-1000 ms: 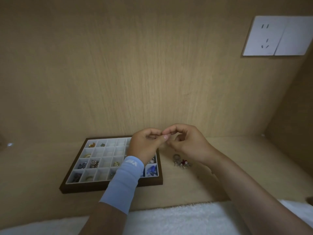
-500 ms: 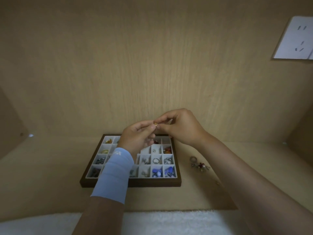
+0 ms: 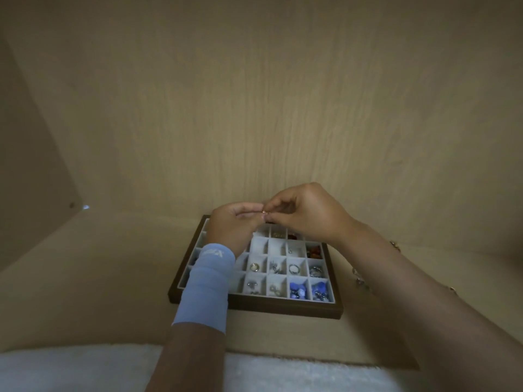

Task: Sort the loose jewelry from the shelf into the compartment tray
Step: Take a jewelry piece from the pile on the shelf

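Note:
A dark-framed compartment tray (image 3: 283, 306) with white cells lies on the wooden shelf; rings, silver pieces, blue stones and red-orange beads fill cells on its right side. My left hand (image 3: 233, 224), with a light-blue sleeve at the wrist, and my right hand (image 3: 304, 212) meet above the tray's far edge. Between their fingertips both pinch a small gold ring (image 3: 264, 219). My left forearm hides the tray's left cells. Loose jewelry (image 3: 358, 278) lies on the shelf right of the tray, partly behind my right forearm.
The shelf's wooden back wall (image 3: 283, 108) rises right behind the tray, and a side wall (image 3: 28, 179) closes the left. A white fluffy cloth (image 3: 70, 369) lines the near edge. Bare shelf board (image 3: 99, 264) lies left of the tray.
The view swung left, so the tray now sits mid-frame and the wall socket left the view. Both hands rose over the tray's far edge, still pinching the small gold piece.

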`<move>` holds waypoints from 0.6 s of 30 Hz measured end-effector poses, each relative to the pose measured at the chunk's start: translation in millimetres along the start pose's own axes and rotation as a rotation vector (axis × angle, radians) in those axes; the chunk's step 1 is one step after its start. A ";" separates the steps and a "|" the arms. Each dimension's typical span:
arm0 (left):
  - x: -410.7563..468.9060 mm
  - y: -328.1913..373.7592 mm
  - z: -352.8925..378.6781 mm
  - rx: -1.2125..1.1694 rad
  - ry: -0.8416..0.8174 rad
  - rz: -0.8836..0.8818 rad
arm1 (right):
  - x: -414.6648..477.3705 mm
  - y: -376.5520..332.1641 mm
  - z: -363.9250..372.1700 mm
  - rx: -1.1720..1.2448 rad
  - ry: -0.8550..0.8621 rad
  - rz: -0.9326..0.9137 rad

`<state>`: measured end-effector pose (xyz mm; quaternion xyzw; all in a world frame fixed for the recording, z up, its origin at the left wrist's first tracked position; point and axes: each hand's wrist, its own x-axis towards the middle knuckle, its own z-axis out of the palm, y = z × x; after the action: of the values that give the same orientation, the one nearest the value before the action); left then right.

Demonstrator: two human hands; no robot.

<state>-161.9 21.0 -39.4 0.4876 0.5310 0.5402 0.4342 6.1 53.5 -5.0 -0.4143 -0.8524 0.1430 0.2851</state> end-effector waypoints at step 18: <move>-2.5 2.5 6.7 -0.381 -0.071 -0.105 | -3.2 -3.7 13.7 0.166 0.322 0.019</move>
<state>-154.8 19.3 -37.3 0.3870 0.4281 0.5901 0.5646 -2.9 48.6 -15.3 -0.4151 -0.7770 0.1471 0.4499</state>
